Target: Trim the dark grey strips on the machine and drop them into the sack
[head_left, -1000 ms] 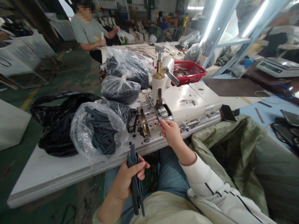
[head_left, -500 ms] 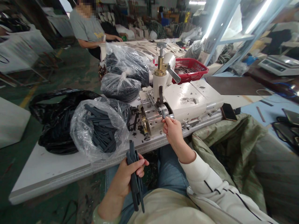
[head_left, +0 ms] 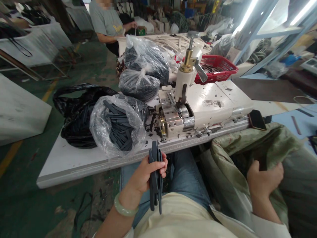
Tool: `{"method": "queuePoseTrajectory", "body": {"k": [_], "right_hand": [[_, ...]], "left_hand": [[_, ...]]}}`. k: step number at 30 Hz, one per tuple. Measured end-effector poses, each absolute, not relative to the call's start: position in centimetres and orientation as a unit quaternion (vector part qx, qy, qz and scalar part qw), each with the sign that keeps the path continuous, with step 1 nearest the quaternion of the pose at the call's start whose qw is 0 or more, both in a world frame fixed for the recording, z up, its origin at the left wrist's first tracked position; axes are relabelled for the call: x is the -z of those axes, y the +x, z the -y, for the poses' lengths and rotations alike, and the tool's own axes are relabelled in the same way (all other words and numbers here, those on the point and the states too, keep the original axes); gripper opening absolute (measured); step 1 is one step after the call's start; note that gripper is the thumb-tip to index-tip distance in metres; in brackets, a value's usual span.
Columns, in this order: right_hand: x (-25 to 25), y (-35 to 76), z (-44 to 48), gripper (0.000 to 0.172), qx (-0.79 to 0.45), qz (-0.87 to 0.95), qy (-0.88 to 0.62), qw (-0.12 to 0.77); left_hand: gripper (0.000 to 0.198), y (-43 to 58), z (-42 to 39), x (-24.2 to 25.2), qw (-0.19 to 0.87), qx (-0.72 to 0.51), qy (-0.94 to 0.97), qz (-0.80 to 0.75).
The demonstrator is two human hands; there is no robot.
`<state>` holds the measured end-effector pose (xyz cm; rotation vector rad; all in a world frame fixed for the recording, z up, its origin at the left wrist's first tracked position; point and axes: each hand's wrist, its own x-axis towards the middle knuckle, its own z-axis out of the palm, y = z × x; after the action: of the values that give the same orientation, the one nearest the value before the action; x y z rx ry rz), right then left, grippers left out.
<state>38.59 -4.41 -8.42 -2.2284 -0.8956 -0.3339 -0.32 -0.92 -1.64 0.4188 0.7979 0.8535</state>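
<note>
My left hand (head_left: 148, 173) is closed around a bundle of dark grey flat strips (head_left: 155, 178), held upright above my lap. Over the mouth of a green woven sack (head_left: 223, 148) on the right is my right hand (head_left: 264, 178), thumb and fingers apart, no strip visible in it. In front of me stands a cream-coloured machine (head_left: 210, 105) with a metal plate and roller (head_left: 188, 123) at its left end. A clear plastic bag (head_left: 99, 122) full of similar strips lies open on the table, left of the machine.
A black plastic bag (head_left: 76, 132) sits behind the clear one. Tied clear bags (head_left: 140, 86) and a red basket (head_left: 218, 67) are farther back. A phone (head_left: 257, 119) lies at the machine's right end. Across the table stands another person (head_left: 106, 23). Dark scraps litter the tabletop.
My right hand has left the machine's roller, where it held a strip, and moved right to the sack. My left hand still holds its bundle. The view has shifted.
</note>
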Motion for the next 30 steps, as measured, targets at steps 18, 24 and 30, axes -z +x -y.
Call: {"method": "queuePoseTrajectory", "body": {"k": [18, 24, 30], "right_hand": [[3.0, 16.1, -4.1, 0.011, -0.632, 0.485, -0.383, 0.468], [2.2, 17.8, -3.9, 0.027, -0.441, 0.701, -0.386, 0.407], [2.3, 19.5, -3.3, 0.003, -0.388, 0.668, -0.44, 0.458]], "left_hand": [[0.024, 0.4, 2.3, 1.7, 0.826, -0.317, 0.223, -0.409], [0.027, 1.1, 1.8, 2.2, 0.825, -0.299, 0.244, -0.412], [0.029, 0.5, 1.5, 1.9, 0.798, -0.354, 0.22, -0.435]]}}
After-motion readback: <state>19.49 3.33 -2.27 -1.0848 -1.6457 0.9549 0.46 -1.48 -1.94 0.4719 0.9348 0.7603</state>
